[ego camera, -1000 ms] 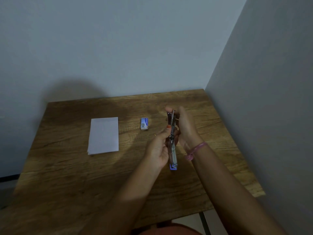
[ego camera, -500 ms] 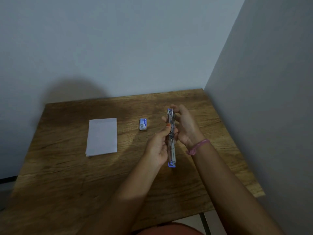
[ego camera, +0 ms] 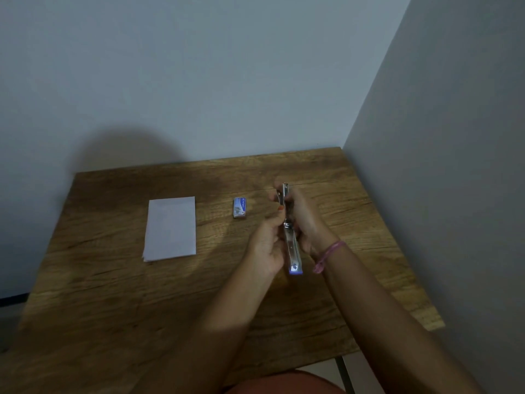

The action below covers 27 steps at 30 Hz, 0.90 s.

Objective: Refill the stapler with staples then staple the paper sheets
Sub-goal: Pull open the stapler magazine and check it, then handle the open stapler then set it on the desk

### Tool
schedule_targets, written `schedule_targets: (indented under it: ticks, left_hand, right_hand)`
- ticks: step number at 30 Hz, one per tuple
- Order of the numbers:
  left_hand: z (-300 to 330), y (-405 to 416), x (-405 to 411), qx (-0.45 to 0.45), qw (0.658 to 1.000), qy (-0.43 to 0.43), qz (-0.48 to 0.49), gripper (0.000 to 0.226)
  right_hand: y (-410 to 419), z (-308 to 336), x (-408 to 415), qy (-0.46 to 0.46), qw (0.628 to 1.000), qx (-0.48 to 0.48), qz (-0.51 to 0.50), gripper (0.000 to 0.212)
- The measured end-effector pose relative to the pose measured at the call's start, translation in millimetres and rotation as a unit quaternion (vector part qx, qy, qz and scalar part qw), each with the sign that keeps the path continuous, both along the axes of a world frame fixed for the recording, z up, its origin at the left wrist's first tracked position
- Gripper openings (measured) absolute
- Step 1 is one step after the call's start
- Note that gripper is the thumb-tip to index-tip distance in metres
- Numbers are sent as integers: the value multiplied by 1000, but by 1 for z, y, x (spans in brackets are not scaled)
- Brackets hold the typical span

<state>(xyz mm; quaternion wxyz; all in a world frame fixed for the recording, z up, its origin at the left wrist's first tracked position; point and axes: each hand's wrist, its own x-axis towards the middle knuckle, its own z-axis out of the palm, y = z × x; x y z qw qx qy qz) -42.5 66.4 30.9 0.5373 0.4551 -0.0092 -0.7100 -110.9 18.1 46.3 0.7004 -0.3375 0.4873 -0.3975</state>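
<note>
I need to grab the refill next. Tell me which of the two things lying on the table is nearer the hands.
The small blue-and-white staple box, just left of the left hand; the white paper stack lies farther left.

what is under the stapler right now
The stapler is held above the wooden table between the left hand and right hand. Only bare wood shows around its near end; the hands cover the rest.

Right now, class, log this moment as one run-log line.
stage: refilling | stapler: swung open, gripped by left hand and right hand | staple box: on table | paper sheets: unstapled
</note>
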Motion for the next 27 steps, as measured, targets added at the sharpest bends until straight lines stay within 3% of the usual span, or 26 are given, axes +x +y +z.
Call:
schedule_targets:
  ticks: [7, 13, 21, 24, 27]
  left_hand:
    - [0, -3, 5, -24, 1000, 8, -2, 10]
    - [2, -2, 1, -6, 999, 28, 15, 9]
    - [5, -1, 4, -3, 1000, 8, -1, 16]
    - [4, 0, 2, 2, 1000, 2, -1, 15]
    - [2, 0, 2, 11, 1000, -14, 5, 13]
  right_hand:
    - [3, -5, -2, -84, 996, -2, -4, 35]
    - [6, -15, -3, -92, 996, -1, -18, 32]
    - [13, -35, 0, -110, 987, -102, -49, 29]
    - [16, -38, -4, -52, 989, -135, -44, 18]
    - [20, -36, -5, 35, 985, -165, -40, 23]
